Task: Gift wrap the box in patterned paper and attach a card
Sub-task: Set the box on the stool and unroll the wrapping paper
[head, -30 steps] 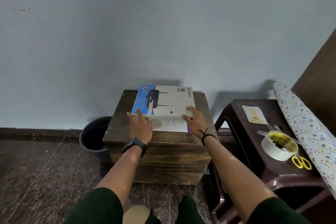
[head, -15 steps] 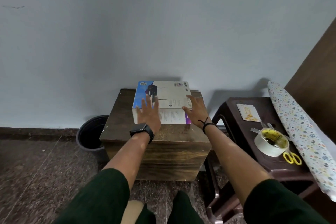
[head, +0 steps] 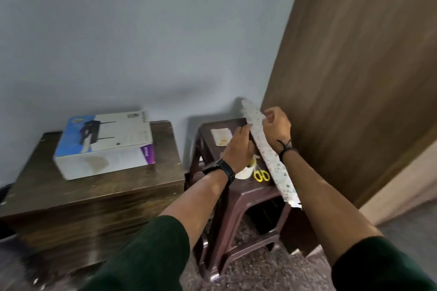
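Nothing's wrapped yet: both hands, left hand [head: 238, 149] and right hand [head: 277, 128], grip the rolled patterned paper [head: 266, 152] over the stool [head: 246, 198], box [head: 106, 143] sits bare on the left worktop [head: 94, 186], card [head: 221, 136] untouched.

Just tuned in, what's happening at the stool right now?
A person is taking hold of the rolled-up dotted wrapping paper with both hands: the left hand and the right hand grip it over the dark brown plastic stool. The unwrapped white and blue cardboard box lies on the wooden table. A small card, tape and yellow scissors sit on the stool.
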